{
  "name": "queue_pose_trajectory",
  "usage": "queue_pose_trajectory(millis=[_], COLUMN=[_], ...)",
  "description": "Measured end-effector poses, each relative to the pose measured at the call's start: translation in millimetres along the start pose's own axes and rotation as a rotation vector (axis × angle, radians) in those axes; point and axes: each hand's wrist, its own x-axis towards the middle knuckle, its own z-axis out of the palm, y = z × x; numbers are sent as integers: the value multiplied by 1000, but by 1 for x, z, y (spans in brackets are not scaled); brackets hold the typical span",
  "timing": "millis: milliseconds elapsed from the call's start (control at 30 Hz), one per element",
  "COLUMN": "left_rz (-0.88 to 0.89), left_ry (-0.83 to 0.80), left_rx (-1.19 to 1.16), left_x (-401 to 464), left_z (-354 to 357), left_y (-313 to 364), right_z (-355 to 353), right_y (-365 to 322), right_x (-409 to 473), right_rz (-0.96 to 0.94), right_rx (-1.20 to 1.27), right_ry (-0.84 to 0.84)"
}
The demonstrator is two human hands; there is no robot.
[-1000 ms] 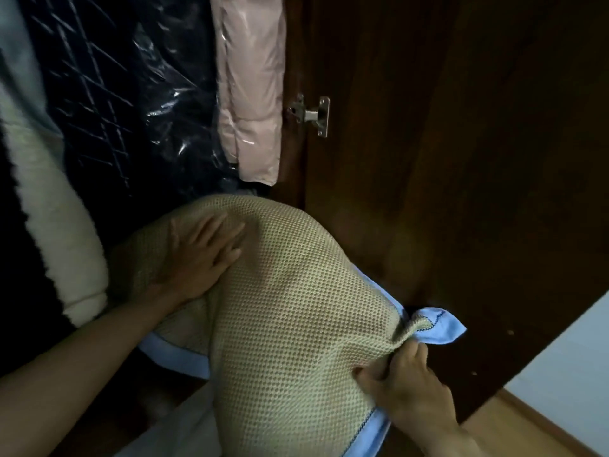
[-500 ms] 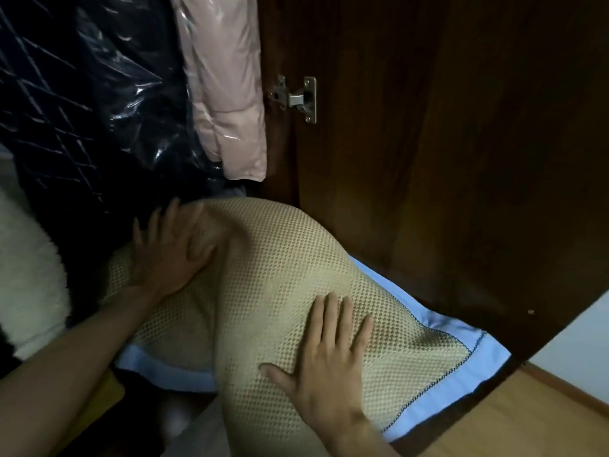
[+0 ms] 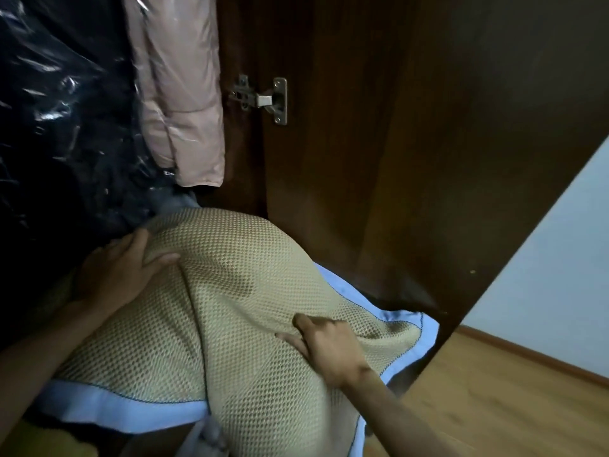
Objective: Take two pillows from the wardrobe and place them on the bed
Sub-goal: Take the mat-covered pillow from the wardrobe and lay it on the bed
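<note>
A beige mesh-covered pillow with a light blue border bulges out of the wardrobe's lower part, filling the middle of the head view. My left hand clasps its upper left edge, thumb on top and fingers curled behind. My right hand pinches a fold of the mesh cover near the pillow's right corner. A second pillow is not distinguishable; something pale shows under the pillow at the bottom edge.
The dark wooden wardrobe door stands open at right, with a metal hinge. A pink padded coat and dark clothes in clear plastic hang above the pillow. Wooden floor and a pale wall lie at right.
My right hand went from gripping the blue corner, to lying flat on the pillow, to pinching the mesh. My left hand slid to the pillow's upper left edge and closed on it.
</note>
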Motion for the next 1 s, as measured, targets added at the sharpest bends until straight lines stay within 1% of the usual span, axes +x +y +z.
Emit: queue_pose_trajectory(millis=[67, 133, 200, 267, 333, 400, 500, 633, 700, 833, 1000], left_rz=[4, 19, 26, 142, 287, 449, 641, 846, 956, 1143, 1361], left_ry=[55, 121, 114, 113, 154, 217, 146, 57, 60, 74, 49], left_rx=[-86, -160, -248, -212, -231, -269, -349, -413, -467, -572, -630], left_x=[4, 5, 2, -2, -13, -33, -66, -109, -129, -174, -272], left_z=[-6, -10, -16, -22, -36, -52, -64, -62, -66, -83, -112], left_y=[1, 8, 23, 52, 99, 152, 221, 305, 355, 461, 583], right_z=[-19, -39, -58, -74, -89, -104, -123, -155, -179, -229, -270], right_y=[5, 11, 17, 23, 35, 50, 71, 83, 80, 59, 20], right_x=[-4, -14, -31, -54, -81, -113, -172, -261, -314, -418, -546], right_rz=[19, 47, 105, 206, 305, 435, 642, 810, 919, 1160, 1431], right_rx=[2, 2, 2, 3, -6, -58, -197, -345, -382, -512, -584], right_ry=[-4, 34, 72, 120, 159, 153, 121, 90, 86, 182, 217])
